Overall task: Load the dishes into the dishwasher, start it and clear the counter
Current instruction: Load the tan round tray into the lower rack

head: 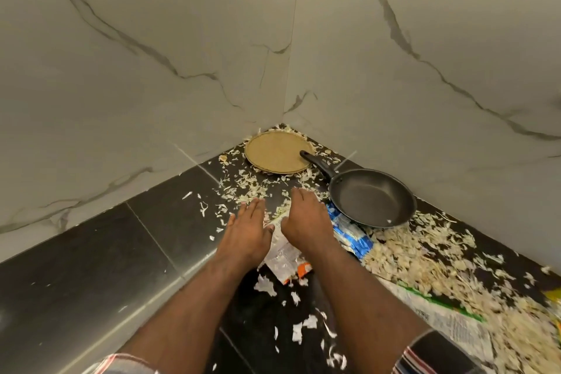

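On the black stone counter point(91, 267), flat, unclenched left hand point(247, 231) and right hand point(306, 222) over pale peel scraps point(425, 255), beside black non-stick frying pan point(372, 197)

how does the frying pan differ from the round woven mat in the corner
The frying pan is dark, with raised walls and a long handle; the round woven mat is tan, flat and has no handle. The pan sits nearer the person, the mat deeper in the corner. Both are round, lie on the black counter and have pale peelings around them.
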{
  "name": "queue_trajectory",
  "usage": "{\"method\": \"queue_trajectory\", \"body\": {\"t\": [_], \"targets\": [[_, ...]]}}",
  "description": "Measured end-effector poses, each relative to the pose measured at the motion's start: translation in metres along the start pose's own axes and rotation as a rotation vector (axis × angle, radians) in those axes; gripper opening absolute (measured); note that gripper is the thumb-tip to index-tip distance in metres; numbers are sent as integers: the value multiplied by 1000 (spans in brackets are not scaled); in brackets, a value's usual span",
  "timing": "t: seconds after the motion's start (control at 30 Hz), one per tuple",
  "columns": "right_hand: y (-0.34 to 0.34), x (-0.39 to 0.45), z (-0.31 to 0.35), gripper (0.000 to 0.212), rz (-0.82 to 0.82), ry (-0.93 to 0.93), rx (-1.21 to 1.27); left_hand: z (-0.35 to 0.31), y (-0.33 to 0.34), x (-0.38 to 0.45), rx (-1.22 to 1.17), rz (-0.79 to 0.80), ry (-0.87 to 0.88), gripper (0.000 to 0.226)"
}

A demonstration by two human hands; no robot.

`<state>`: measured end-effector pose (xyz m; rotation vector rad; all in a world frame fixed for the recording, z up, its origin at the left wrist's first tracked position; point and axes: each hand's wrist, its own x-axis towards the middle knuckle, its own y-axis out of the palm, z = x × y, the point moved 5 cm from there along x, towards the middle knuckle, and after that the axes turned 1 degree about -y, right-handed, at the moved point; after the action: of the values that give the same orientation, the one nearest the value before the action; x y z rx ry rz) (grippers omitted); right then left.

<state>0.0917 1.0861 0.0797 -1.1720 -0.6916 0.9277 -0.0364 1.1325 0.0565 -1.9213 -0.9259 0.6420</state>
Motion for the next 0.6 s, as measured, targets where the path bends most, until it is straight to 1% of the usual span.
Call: {"method": "queue_trajectory", "body": {"t": [0.17, 0.37, 0.5, 0.6], "targets": [[12, 60, 4, 77, 52, -31, 1, 11, 10, 32, -21, 8, -29, 67], [32, 112, 21, 76, 108, -98, -101, 26, 13, 44, -75, -13, -47, 65], [42, 127, 23, 76, 202, -77, -101, 32, 12, 43, -101, -31, -37, 62], [40, 120, 27, 68, 185, -91, -69, 34, 7, 42, -129, -56, -34, 61]]}}
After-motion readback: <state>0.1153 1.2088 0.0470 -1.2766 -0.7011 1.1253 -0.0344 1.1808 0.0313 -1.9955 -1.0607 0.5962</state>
